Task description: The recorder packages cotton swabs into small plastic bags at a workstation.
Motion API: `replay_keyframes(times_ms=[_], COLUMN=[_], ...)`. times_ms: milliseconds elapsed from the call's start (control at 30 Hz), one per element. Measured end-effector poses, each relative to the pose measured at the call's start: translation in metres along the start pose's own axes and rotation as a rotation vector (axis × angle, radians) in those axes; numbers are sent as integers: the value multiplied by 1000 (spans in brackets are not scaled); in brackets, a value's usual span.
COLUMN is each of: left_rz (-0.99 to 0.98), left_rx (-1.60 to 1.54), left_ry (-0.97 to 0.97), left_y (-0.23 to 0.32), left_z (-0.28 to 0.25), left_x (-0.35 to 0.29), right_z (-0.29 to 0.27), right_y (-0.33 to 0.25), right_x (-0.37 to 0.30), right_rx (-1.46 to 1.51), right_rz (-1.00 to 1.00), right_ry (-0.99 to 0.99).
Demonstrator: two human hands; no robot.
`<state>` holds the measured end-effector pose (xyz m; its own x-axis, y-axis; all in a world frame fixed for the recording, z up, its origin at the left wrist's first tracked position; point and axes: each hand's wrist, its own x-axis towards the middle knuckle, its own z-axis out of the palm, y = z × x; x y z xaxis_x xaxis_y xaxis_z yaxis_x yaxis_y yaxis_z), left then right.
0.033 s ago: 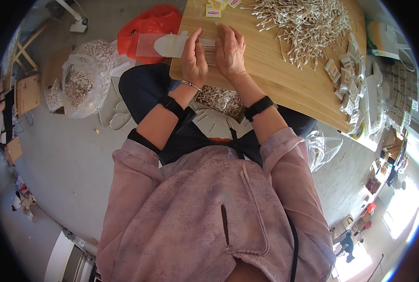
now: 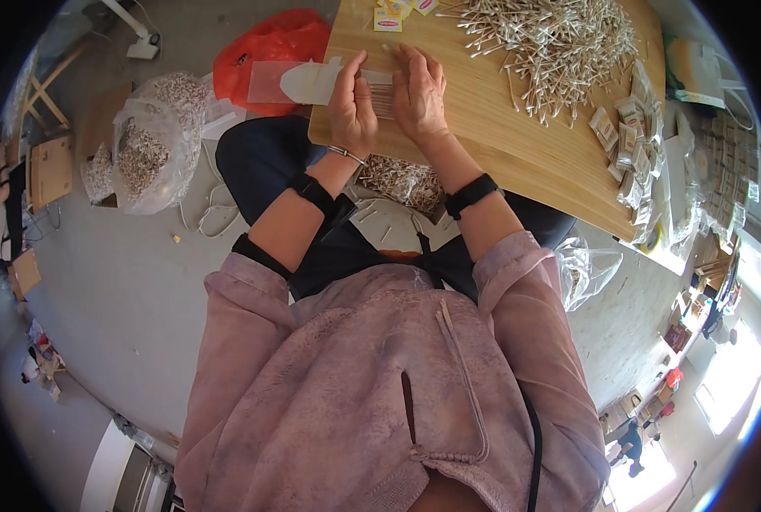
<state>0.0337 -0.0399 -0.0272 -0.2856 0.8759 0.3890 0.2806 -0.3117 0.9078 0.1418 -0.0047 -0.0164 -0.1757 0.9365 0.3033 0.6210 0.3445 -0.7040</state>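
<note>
My left hand (image 2: 354,107) and my right hand (image 2: 420,96) face each other over the near left part of the wooden table. A bundle of cotton swabs (image 2: 381,98) lies crosswise between them. The left palm and fingers press at one end, the curved fingers of the right at the other; the swab tips are hidden behind the hands. Left of my left hand, a clear plastic sleeve (image 2: 264,84) with a rounded white piece (image 2: 302,85) in or on it sticks out past the table's edge.
A large heap of loose cotton swabs (image 2: 551,51) covers the table's far right, with several filled packets (image 2: 628,141) nearer. Yellow-and-white cards (image 2: 388,19) lie at the far edge. A red bag (image 2: 265,51) and a plastic bag of swabs (image 2: 146,158) are on the left. An open bag of swabs (image 2: 402,181) is below the table edge.
</note>
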Motion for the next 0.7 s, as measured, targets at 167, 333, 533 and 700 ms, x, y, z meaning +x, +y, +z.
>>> replay_keyframes(times_ms=[167, 333, 533, 700], left_rz=[-15, -58, -20, -79], left_rx=[-5, -40, 5, -53], left_ry=[11, -62, 46, -5], left_y=[-1, -2, 2, 5], left_z=[0, -1, 3, -4], left_x=[0, -1, -2, 3], right_z=[-6, -7, -21, -32], right_y=[5, 1, -16, -17], right_x=[0, -5, -19, -45], right_rx=[128, 280, 297, -191], right_rz=[-55, 8, 84, -159], right_ry=[-52, -83, 51, -219])
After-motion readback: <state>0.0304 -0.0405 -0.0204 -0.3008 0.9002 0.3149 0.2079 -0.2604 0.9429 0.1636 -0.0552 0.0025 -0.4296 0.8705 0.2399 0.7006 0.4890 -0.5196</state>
